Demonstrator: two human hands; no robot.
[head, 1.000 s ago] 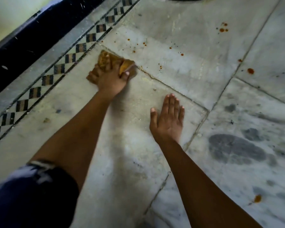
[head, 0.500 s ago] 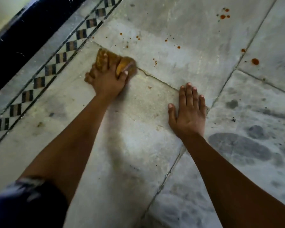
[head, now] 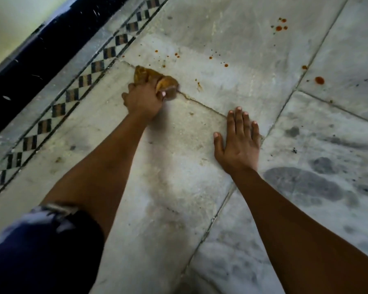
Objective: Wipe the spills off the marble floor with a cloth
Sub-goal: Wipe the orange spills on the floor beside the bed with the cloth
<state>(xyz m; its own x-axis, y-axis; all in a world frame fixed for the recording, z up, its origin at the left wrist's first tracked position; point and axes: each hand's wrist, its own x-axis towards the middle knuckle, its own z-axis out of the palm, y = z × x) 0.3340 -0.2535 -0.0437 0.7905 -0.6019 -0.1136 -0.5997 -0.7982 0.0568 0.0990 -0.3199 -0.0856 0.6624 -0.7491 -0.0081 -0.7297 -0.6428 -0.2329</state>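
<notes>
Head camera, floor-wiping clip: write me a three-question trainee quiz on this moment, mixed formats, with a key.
1. True or false: the right hand lies flat on the marble floor and holds nothing.
2. Which hand grips the cloth? A) left hand B) right hand C) both hands
3. Fill in: from the camera, the largest red-orange drop lies to the ____ of the cloth.

Key: 1 true; 2 A; 3 right.
</notes>
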